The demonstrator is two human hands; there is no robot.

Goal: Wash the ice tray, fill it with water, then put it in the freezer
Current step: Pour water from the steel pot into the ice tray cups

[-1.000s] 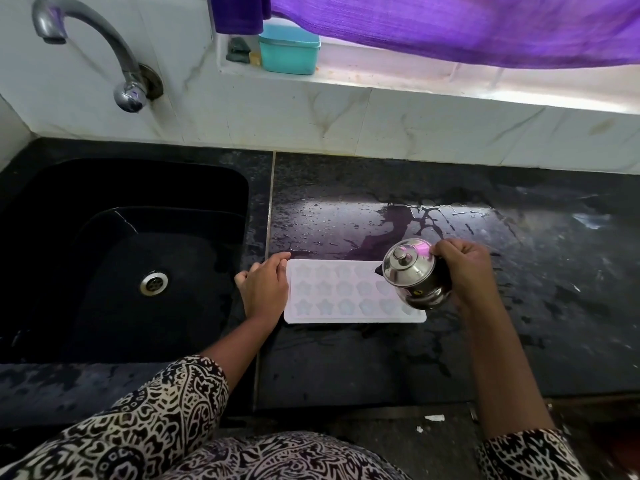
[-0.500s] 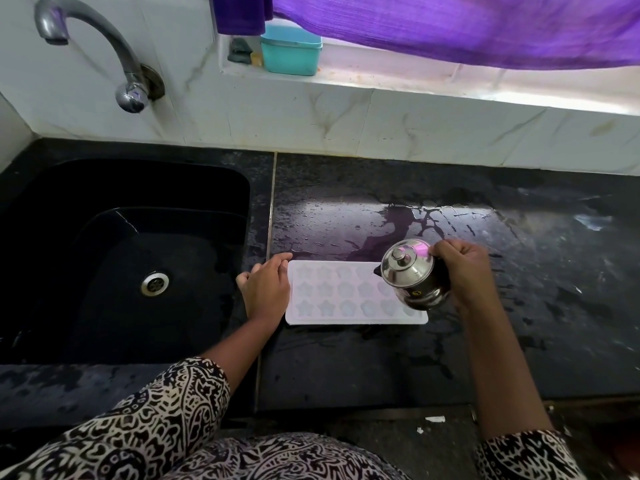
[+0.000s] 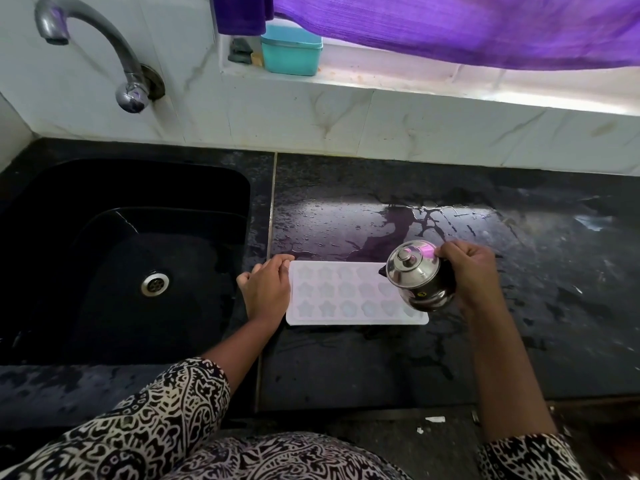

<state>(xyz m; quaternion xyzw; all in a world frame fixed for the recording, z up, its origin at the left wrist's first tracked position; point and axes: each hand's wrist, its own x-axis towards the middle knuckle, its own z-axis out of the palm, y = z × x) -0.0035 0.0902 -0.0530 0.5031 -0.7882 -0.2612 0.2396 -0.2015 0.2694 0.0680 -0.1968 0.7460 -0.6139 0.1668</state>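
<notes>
Ice tray [image 3: 346, 294], white with rows of star and flower shaped hollows, lies flat on the wet black desk [image 3: 346, 368], just right of the sink [image 3: 246, 209]. Its long side runs left to right.

The left hand [image 3: 266, 294] rests back upward against the tray's left end. Its thumb touches the far left corner, and its grip is loose, with the fingers lightly bent on the desk and closing on nothing.

The right hand [image 3: 474, 275] holds a small steel kettle [image 3: 415, 275] above the right end of the tray, with its grip curled tight round the far side of the kettle. The kettle is tipped to the left and its dark spout points over the hollows. Its lid, which has a round knob, is on.

A curved metal tap [image 3: 104, 43] stands out from the tiled wall over the sink. On the window ledge a teal box [image 3: 291, 51] sits under a purple curtain [image 3: 450, 26].
</notes>
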